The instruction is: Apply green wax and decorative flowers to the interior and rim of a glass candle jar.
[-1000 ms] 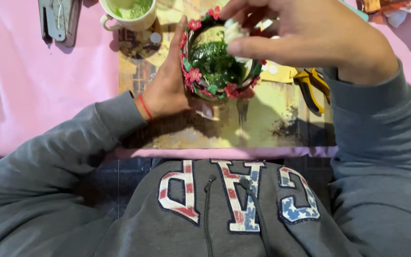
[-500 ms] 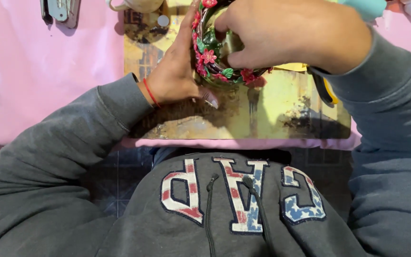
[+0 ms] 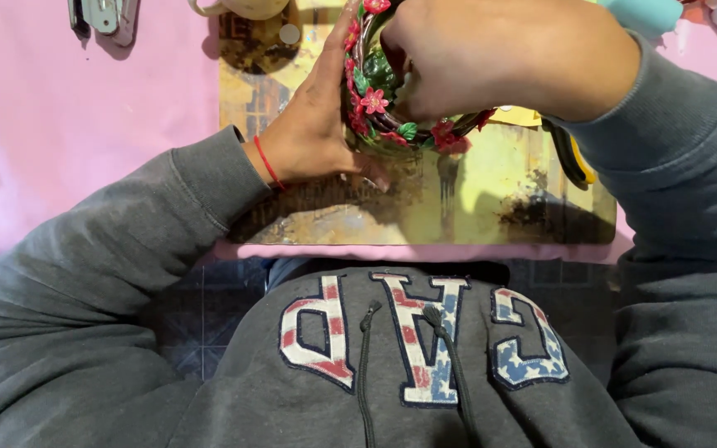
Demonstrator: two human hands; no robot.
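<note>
Filling the near edge of the view is a grey hooded sweatshirt (image 3: 392,373) with patched letters on the chest and two drawcords hanging down. Both sleeves run forward from it onto the bench (image 3: 76,124), which is covered in pink. On that pink cover lies a yellowish, stained work mat (image 3: 475,199), its near edge just past the sweatshirt.

On the mat, the left hand (image 3: 313,133) stands on its edge, a thin red band round the wrist. Its palm and fingers (image 3: 343,41) are pressed flat against the left side of a small round wreath (image 3: 375,104) of dark twisted twigs, set with red flowers and green leaves. The fingers lie together along the wreath's outer rim, bracing it rather than closing round it.

The right hand (image 3: 499,58) comes in from the right and covers the top of the wreath. Its fingers curl down into the middle of the ring; whether they pinch anything there cannot be told, since the back of the hand hides them.

Just right of the wreath, yellow-handled pliers (image 3: 574,158) poke out from under the right sleeve. Further off, at the top edge, sit a pale cup (image 3: 242,8), a grey metal tool (image 3: 101,17) and a teal object (image 3: 645,12).
</note>
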